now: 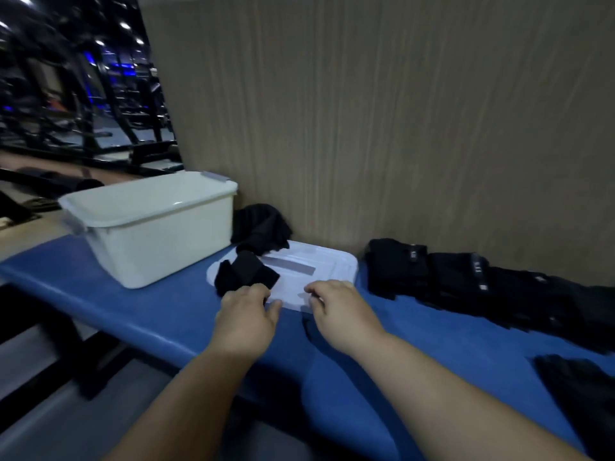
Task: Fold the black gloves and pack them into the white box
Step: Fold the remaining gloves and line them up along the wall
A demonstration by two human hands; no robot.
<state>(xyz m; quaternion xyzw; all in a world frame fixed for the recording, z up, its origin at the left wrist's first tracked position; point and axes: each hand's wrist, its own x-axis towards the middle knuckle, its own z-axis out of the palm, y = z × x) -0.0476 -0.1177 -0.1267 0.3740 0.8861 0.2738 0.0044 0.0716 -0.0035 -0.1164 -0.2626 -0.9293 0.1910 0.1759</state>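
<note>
left hand at black glove on lid

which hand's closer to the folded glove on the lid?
Left. The left hand is at the glove's near edge, fingers curled on it. The right hand is off to the glove's right, over the lid's near edge, not touching the glove.

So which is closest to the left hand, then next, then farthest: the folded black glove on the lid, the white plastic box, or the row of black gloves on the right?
From the left hand:
1. folded black glove, at its fingertips, on the flat white lid.
2. white plastic box, farther off to the left.
3. row of black gloves, far over on the right.
</note>
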